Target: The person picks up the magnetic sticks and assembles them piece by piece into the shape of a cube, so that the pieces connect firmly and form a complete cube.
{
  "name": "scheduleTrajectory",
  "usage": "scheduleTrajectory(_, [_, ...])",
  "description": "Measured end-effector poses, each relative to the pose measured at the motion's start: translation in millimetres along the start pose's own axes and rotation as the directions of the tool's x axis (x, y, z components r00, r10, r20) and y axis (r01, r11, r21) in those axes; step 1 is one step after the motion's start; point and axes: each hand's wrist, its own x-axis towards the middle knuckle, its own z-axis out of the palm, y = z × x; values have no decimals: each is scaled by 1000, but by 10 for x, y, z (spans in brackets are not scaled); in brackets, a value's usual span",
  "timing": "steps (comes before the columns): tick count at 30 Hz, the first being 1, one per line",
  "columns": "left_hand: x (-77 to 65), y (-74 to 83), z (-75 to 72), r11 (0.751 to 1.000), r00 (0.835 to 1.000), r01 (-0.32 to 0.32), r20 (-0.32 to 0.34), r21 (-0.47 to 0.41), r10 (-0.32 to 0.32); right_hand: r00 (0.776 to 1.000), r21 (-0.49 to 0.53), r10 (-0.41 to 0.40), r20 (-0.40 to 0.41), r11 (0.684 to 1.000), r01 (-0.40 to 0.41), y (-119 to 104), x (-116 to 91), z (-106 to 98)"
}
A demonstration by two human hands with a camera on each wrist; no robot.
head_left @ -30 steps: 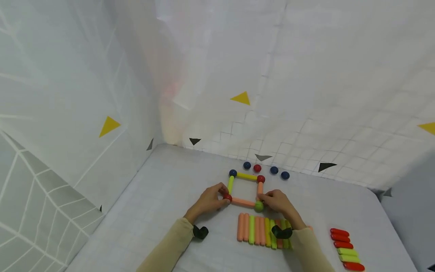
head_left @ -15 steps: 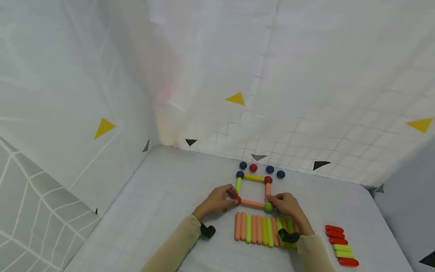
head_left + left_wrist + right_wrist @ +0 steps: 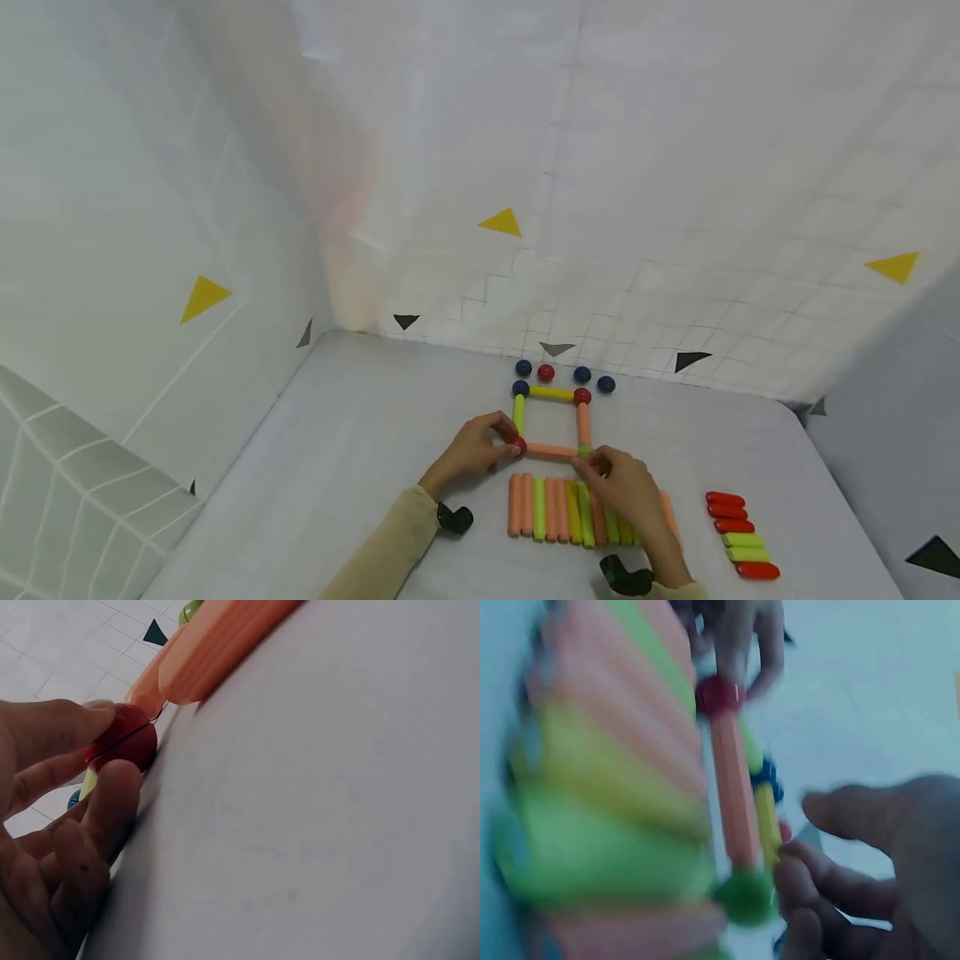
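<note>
A square of sticks and balls lies flat on the white table. My left hand (image 3: 474,447) pinches its near-left red ball (image 3: 124,739) between thumb and fingers. Salmon sticks form the near side (image 3: 551,452) and right side (image 3: 583,423); the far stick (image 3: 551,392) is yellow and the left stick (image 3: 519,412) yellow-green. A blue ball (image 3: 521,388) and another red ball (image 3: 582,396) mark the far corners. Beside the near-right green ball (image 3: 748,898), my right hand (image 3: 626,487) has thumb and fingers apart, partly covering that ball in the head view.
A row of salmon, yellow and green sticks (image 3: 540,508) lies just nearer than the square, partly under my right arm. Short red and yellow-green sticks (image 3: 735,527) are stacked at right. Several loose balls (image 3: 546,372) line the back, before the white sheet wall (image 3: 435,275).
My right hand has let go of the right salmon stick by the green ball and drawn back nearer. The left hand keeps its pinch on the red ball. The head view has shifted slightly.
</note>
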Motion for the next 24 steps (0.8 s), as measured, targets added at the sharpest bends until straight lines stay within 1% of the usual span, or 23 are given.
scheduleTrajectory(2, [-8,5,-3,999,1000,11,8,-34,-10,995,-23,-66,81,997,68,-132,-97,95])
scheduleTrajectory(4, [-11,6,-6,998,1000,15,14,-54,-15,979,-38,-120,167,991,128,-268,-185,205])
scheduleTrajectory(6, [-13,1,-10,997,999,31,22,-74,-30,965,-77,-153,214,982,173,-378,-254,336])
scheduleTrajectory(7, [-13,-3,-11,996,999,39,23,-81,-37,961,-101,-167,221,976,193,-425,-281,395])
scheduleTrajectory(8, [-13,-6,-11,995,999,47,24,-88,-45,962,-127,-171,213,971,201,-468,-303,455])
scheduleTrajectory(10, [-16,-14,-16,992,997,70,30,-100,-68,972,-189,-152,181,964,186,-538,-337,560])
scheduleTrajectory(12, [-24,-24,-22,990,996,82,34,-110,-79,982,-238,-118,150,959,152,-591,-356,629])
scheduleTrajectory(14, [-32,-28,-25,988,995,91,42,-122,-87,988,-263,-81,133,958,114,-625,-366,665])
scheduleTrajectory(16, [-37,-30,-27,987,995,97,49,-129,-92,989,-276,-51,135,957,87,-649,-369,673])
scheduleTrajectory(18, [-37,-27,-29,987,995,89,50,-131,-83,990,-273,-39,138,959,75,-661,-370,672])
scheduleTrajectory(22, [-26,-26,-33,992,998,58,43,-113,-54,990,-251,-43,131,965,75,-654,-367,674])
scheduleTrajectory(24, [-28,-25,-33,993,998,57,40,-102,-53,990,-234,-49,129,969,78,-644,-364,679])
